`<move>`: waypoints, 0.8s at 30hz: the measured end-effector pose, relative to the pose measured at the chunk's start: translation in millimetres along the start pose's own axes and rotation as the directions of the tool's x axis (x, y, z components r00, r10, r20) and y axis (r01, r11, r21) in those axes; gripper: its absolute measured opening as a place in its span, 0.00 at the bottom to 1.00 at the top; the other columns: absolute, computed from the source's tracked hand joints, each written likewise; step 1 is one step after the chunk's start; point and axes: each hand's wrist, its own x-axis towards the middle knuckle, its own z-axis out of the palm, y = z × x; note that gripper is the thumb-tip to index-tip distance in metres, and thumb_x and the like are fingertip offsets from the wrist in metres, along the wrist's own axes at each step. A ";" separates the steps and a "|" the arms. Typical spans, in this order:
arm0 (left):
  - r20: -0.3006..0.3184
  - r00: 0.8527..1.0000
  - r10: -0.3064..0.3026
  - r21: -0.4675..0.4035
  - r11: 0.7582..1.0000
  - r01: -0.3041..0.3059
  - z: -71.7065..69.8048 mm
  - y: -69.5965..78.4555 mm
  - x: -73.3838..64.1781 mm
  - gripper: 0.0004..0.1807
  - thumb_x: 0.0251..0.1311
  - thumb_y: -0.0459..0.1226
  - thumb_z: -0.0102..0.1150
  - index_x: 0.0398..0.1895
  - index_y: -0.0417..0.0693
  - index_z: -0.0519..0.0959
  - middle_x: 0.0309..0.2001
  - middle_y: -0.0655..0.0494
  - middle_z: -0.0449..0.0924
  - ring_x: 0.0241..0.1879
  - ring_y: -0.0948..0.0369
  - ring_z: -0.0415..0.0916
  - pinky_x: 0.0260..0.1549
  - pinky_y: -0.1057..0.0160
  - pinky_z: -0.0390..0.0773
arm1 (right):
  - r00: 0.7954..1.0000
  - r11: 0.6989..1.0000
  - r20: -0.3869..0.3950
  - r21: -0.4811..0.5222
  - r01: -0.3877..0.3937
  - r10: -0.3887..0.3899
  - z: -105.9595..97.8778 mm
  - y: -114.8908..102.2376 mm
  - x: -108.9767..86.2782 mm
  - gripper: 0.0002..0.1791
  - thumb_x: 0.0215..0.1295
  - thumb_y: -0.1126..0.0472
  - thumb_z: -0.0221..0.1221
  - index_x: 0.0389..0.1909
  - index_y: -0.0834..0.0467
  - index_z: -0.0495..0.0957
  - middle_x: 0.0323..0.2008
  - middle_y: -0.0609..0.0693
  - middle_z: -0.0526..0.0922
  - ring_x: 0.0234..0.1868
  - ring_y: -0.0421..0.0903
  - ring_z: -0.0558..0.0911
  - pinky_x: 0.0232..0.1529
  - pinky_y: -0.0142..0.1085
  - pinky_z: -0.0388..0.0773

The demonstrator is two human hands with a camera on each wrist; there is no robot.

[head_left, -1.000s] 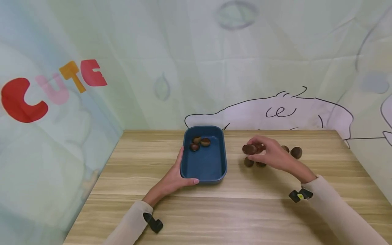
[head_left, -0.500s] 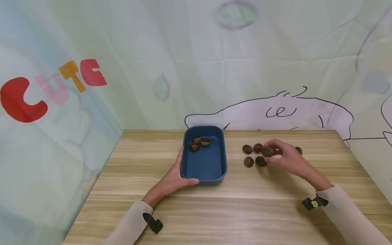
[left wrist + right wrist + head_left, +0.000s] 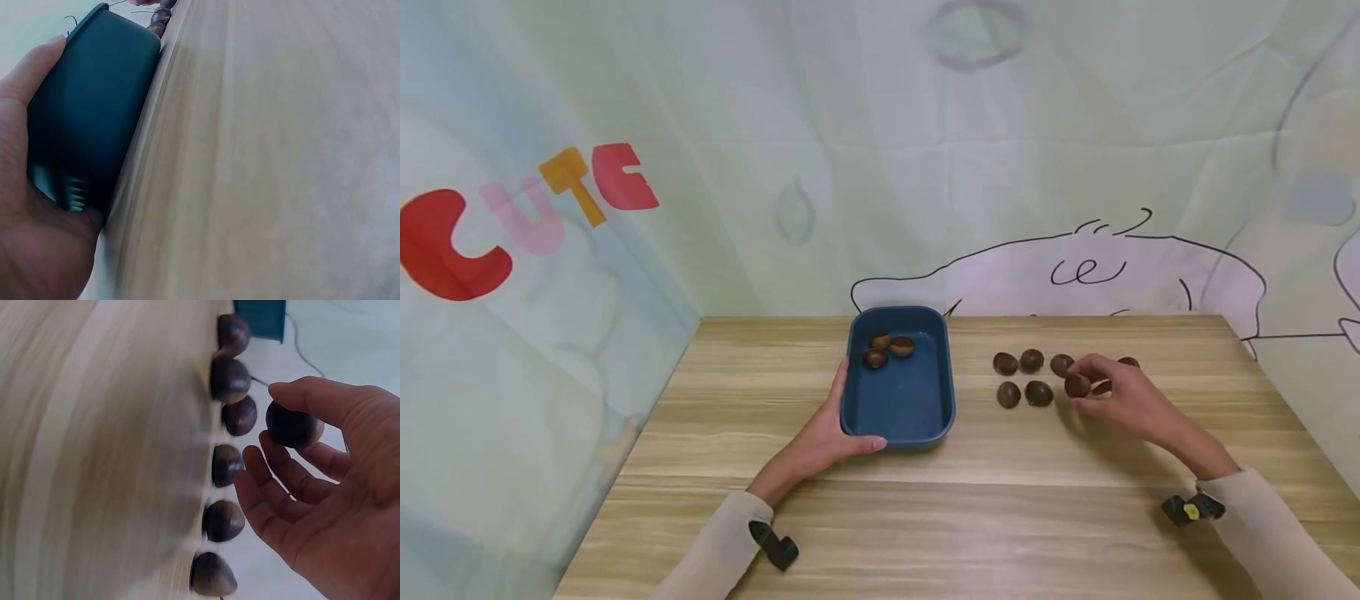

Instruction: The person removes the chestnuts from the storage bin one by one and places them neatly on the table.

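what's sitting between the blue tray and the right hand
In the head view, five chestnuts lie on the wooden table between the blue tray and the right hand: three in the far row, two in the near.

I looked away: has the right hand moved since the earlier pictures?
Yes: the right hand has moved rightward, nearer the right edge of the table.

A wood-grain table [image 3: 925,525] stands before a pale hanging backdrop [image 3: 865,183] printed with colourful letters [image 3: 573,173].
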 end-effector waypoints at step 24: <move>-0.002 1.000 -0.001 0.008 1.000 0.001 -0.5 -0.6 1.0 0.78 0.57 0.50 0.84 0.92 0.63 0.26 0.91 0.49 0.34 0.88 0.43 0.39 0.81 0.31 0.47 | 0.992 0.963 0.006 -0.243 -0.119 0.125 1.7 10.6 -7.4 0.19 0.61 0.59 0.79 0.47 0.61 0.83 0.40 0.53 0.87 0.40 0.52 0.85 0.39 0.52 0.81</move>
